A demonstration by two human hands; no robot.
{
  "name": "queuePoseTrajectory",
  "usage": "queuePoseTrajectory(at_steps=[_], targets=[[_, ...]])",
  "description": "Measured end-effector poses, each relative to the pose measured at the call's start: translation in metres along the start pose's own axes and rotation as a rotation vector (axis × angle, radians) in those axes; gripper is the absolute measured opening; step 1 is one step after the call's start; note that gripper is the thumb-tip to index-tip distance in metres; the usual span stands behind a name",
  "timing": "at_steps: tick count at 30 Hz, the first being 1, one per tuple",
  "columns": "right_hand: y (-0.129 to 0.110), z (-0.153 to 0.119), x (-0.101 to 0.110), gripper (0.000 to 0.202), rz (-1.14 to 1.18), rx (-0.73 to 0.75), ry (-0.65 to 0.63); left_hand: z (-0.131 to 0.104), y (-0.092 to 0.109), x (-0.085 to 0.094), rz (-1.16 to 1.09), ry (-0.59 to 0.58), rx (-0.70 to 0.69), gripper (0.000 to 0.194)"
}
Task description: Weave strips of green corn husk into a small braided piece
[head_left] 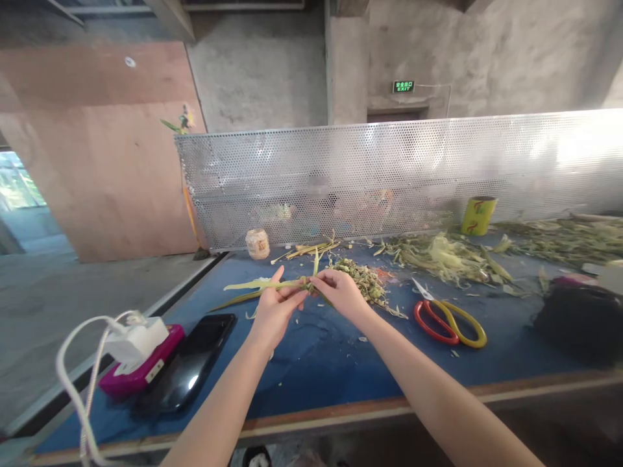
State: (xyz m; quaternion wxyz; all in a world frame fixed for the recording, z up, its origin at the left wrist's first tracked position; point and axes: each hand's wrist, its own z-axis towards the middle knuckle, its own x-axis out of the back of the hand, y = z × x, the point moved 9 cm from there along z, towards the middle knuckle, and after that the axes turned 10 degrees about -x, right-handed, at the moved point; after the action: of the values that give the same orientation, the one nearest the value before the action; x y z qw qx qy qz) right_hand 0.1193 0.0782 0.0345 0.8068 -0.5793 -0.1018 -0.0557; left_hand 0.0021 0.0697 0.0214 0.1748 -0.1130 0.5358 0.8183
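Both hands meet over the middle of the blue table (311, 370). My left hand (278, 305) pinches long pale green leaf strips (257, 284), which stick out past it to the left. My right hand (338, 289) has its fingertips closed on the same strips, where they cross in a small knot-like bundle (305, 283). One strip end points upward between the hands. Just behind my right hand lies a heap of small dried, curled plant pieces (365, 280). Scissors (445, 319) with one red and one yellow handle rest to the right, blades partly apart.
A black phone (199, 360) and a magenta power strip (141, 373) with a white plug and cables lie at left. A twine roll (257, 244), loose stalks, dried husks (442, 256) and a yellow roll (478, 215) stand before a perforated metal screen (302, 181). A black object (581, 318) is at right.
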Motion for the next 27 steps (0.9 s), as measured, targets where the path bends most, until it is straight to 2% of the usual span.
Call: queuePoseTrajectory(at_steps=[4,9,14,20,27], targets=[[0.002,0.001,-0.004,0.017,0.166,-0.021,-0.037,0.001,-0.003,0.004,-0.086,0.043,0.03,0.094],[-0.004,-0.003,-0.005,0.012,0.141,0.03,-0.002,0.002,-0.007,0.01,-0.135,0.103,0.067,0.083],[-0.007,-0.004,-0.001,0.011,0.125,0.061,0.033,-0.002,-0.006,0.0,-0.042,0.022,0.088,0.088],[-0.006,-0.004,0.004,0.013,0.132,0.031,0.068,-0.002,0.0,-0.003,0.075,-0.05,0.011,0.093],[-0.004,-0.006,-0.003,0.015,0.062,0.02,0.0,0.002,0.007,0.006,0.175,-0.013,-0.085,0.091]])
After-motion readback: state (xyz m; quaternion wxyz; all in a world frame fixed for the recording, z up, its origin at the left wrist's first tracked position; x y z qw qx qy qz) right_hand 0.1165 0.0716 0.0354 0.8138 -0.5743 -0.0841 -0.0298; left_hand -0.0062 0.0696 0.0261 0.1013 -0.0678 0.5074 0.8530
